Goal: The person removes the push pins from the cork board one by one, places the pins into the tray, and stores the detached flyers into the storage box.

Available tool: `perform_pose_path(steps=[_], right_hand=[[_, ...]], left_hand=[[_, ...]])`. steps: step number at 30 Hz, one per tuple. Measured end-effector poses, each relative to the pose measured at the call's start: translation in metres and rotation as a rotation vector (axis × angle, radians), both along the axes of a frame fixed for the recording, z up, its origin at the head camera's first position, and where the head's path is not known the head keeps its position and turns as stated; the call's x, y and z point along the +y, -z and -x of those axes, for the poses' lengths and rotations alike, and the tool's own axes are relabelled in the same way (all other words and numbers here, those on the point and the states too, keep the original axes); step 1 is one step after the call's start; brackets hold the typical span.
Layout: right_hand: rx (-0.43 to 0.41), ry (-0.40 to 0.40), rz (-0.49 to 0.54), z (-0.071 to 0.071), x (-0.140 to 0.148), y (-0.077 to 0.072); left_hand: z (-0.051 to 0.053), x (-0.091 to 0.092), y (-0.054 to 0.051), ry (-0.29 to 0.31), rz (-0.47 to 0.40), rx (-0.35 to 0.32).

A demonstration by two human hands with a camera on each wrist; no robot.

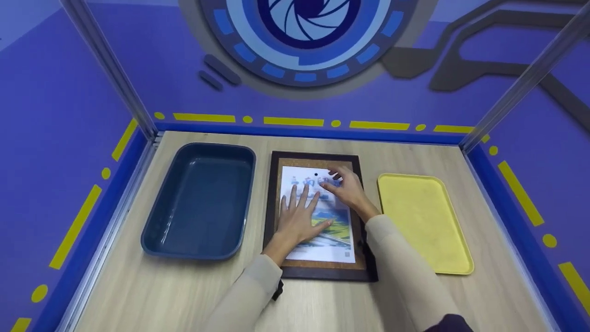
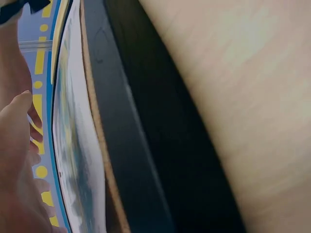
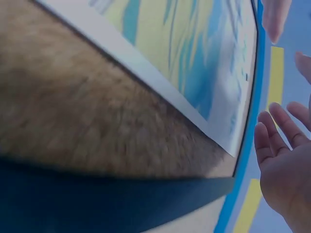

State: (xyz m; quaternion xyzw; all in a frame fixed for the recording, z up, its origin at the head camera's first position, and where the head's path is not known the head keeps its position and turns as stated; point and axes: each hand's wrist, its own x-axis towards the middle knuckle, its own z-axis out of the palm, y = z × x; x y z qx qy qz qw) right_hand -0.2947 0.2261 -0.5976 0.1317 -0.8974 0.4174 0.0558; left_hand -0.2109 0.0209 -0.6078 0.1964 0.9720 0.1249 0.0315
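A white printed sheet [image 1: 332, 251] with a coloured landscape lies on a brown cork board [image 1: 318, 266] in a dark frame [image 1: 322, 274]. My left hand [image 1: 297, 221] rests over the sheet's left and middle part, fingers spread. Over its upper right part is my right hand [image 1: 349, 190], fingers loosely bent and apart, nothing visible between them. A small dark dot [image 1: 316, 174] shows near the sheet's top. In the right wrist view, my right hand [image 3: 289, 170] has relaxed fingers beyond the sheet [image 3: 160, 87]; the left wrist view shows my left hand [image 2: 19, 160] beside the sheet [image 2: 77, 145].
A deep blue tray [image 1: 200, 207] stands left of the framed board, and a shallow yellow tray [image 1: 426, 221] lies to its right. Behind the wooden table [image 1: 152, 295] rises a blue patterned wall [image 1: 299, 103], with side panels at left and right.
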Motion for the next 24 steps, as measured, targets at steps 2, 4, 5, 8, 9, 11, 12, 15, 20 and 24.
perform_pose_path(steps=[2,4,5,8,9,11,12,15,20,24], right_hand=[[-0.017,0.016,0.001,0.006,-0.003,0.003],[-0.038,0.029,0.016,0.012,-0.006,0.004],[-0.051,0.03,0.027,0.015,-0.008,0.004],[-0.08,0.028,0.036,0.022,-0.015,0.002],[-0.086,0.032,0.038,0.024,-0.016,0.002],[-0.097,0.043,0.028,0.027,-0.021,0.003],[-0.1,0.051,0.023,0.027,-0.023,0.004],[-0.109,0.076,0.025,0.03,-0.024,0.007],[-0.142,0.076,0.036,0.032,-0.027,0.013],[-0.185,0.087,0.053,0.033,-0.031,0.016]], left_hand=[[0.001,0.001,0.002,0.01,-0.02,-0.007],[0.002,0.002,0.005,0.016,-0.027,-0.013],[0.002,0.001,0.006,0.013,-0.024,-0.012],[0.004,0.001,0.009,-0.004,-0.006,-0.014],[0.005,0.0,0.009,-0.009,-0.004,-0.011],[0.004,-0.002,0.01,-0.012,-0.008,-0.013],[0.004,-0.002,0.01,-0.009,-0.011,-0.015],[0.005,-0.002,0.014,0.008,-0.009,-0.01],[0.003,-0.005,0.022,0.019,0.029,-0.004],[0.002,-0.009,0.029,0.026,0.04,0.001]])
